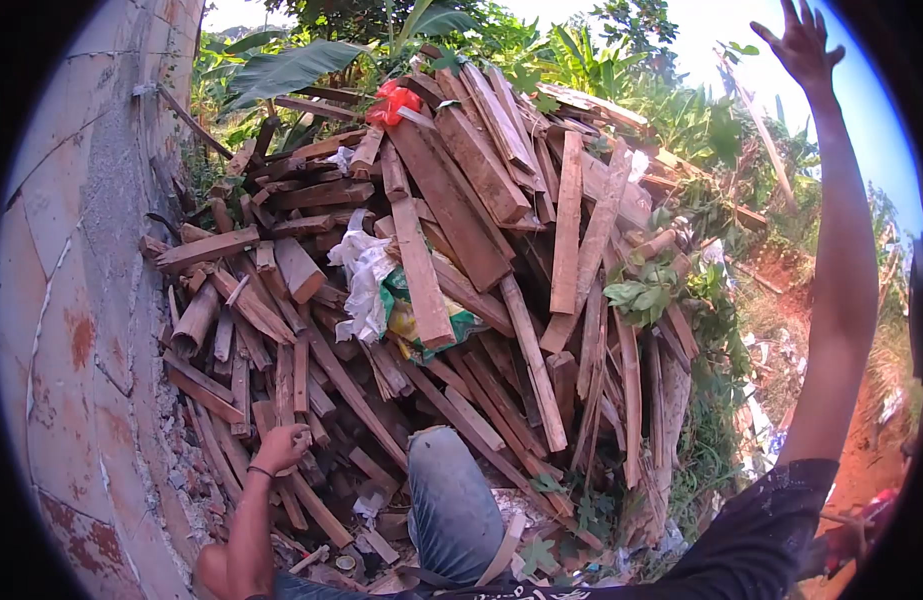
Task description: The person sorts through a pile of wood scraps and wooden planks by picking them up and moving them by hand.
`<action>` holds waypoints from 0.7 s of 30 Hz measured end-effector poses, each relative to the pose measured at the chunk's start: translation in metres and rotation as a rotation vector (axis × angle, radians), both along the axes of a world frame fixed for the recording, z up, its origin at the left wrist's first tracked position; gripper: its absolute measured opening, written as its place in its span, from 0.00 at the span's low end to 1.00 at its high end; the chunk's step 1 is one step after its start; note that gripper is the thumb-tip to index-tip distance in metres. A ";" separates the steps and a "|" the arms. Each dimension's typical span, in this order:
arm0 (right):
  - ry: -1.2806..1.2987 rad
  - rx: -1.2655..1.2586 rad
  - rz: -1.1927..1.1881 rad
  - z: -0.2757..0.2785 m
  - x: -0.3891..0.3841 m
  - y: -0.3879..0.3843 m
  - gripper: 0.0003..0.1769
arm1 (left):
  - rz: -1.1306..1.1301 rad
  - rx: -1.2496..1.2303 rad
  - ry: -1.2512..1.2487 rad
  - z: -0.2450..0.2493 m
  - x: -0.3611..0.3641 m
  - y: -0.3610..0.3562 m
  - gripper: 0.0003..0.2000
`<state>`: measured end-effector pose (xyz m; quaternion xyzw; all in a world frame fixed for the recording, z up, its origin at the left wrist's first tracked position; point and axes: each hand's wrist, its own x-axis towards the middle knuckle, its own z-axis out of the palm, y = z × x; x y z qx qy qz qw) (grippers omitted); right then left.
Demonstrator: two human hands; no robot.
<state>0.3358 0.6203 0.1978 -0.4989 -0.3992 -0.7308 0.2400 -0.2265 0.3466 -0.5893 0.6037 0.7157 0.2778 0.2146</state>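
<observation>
Presently, left hand (281,447) clamped on a short plank (285,400) at the woodpile's (461,200) lower left edge, near the wall (71,300); right hand (801,45) raised, spread, empty. Step judged: gripping. Withdrawal would require clearing overlapping boards.

The heap of planks (461,250) blocks the middle to 12 o'clock and the wall (81,300) closes 9 o'clock. The left hand (281,447), gripping a plank (316,505) at 7 o'clock, is pinched between wall and knee (446,480); open air surrounds the right hand (801,45) at 1 o'clock
</observation>
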 end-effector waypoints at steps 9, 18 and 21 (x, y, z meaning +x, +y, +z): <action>-0.512 -0.425 0.854 -0.202 -0.132 -0.040 0.07 | -0.353 -0.531 0.337 -0.093 -0.029 -0.036 0.19; 0.089 -1.403 1.260 -0.575 -0.094 -0.089 0.08 | -0.160 0.048 0.061 0.055 0.002 -0.018 0.16; 0.619 -1.457 1.422 -0.682 -0.088 -0.119 0.11 | -0.040 0.224 -0.034 0.079 -0.015 -0.020 0.15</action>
